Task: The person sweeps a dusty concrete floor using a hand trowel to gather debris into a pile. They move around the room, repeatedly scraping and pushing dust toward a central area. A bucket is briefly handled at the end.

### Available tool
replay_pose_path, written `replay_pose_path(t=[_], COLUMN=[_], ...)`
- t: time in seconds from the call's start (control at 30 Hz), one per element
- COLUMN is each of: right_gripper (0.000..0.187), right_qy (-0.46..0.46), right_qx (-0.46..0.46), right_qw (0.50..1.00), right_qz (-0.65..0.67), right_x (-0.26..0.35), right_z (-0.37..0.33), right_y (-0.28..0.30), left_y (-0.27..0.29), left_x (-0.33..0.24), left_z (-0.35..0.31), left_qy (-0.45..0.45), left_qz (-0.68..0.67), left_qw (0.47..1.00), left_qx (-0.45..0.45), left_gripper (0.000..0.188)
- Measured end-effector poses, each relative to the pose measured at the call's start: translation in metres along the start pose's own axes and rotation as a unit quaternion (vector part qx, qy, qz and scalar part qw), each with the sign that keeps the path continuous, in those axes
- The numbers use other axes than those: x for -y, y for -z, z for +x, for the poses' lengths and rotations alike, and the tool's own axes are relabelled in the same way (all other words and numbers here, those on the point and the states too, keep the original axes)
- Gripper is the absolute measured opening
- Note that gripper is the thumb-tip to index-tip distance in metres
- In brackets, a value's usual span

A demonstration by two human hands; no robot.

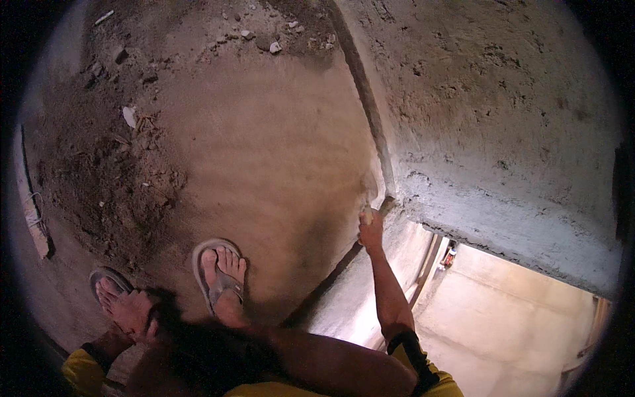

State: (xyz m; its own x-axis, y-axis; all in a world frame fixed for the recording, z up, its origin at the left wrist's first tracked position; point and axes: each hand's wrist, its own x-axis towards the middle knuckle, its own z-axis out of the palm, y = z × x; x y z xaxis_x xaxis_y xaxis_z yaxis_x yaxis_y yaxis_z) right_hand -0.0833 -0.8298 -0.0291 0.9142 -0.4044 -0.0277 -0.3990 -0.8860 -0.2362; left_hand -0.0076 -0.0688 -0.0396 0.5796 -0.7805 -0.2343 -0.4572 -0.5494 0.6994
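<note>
My right hand (370, 231) reaches forward with its fingers closed, low by the inner corner where the floor meets the rough wall. A small pale bit shows at its fingers, but what they grip is too blurred to name. The smooth brown floor (278, 152) lies just left of this hand, and a dark groove (367, 99) runs along the wall's foot past it. My left hand (135, 314) is back by my left knee, above my sandalled left foot. Its fingers are partly in shadow, and I cannot tell how they are bent.
Loose soil (119, 178) with stones and debris covers the left side and the far end. A narrow board (33, 205) lies at the left rim. The rough plastered wall (496, 99) rises on the right, beside an opening onto a brightly lit floor (503, 311).
</note>
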Motion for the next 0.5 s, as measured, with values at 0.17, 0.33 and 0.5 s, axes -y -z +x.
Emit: replay_pose_path(t=[0.17,0.33,0.5], right_gripper=[0.027,0.028,0.031], right_qy=[0.184,-0.097,-0.447], right_qx=[0.009,0.042,0.061], right_qw=[0.983,0.993,0.847], right_qz=[-0.012,0.045,0.282], right_x=[0.162,0.078,-0.003], right_z=[0.035,0.042,0.064], right_y=[0.012,0.023,0.042], left_y=[0.017,0.012,0.032], left_x=[-0.003,0.002,-0.011], left_z=[0.007,0.008,0.022], left_qy=[-0.006,-0.013,-0.053], left_qz=[-0.024,-0.095,-0.059], left_qw=[0.998,0.994,0.997], left_qx=[0.050,0.058,-0.020], left_gripper=[0.054,0.053,0.053])
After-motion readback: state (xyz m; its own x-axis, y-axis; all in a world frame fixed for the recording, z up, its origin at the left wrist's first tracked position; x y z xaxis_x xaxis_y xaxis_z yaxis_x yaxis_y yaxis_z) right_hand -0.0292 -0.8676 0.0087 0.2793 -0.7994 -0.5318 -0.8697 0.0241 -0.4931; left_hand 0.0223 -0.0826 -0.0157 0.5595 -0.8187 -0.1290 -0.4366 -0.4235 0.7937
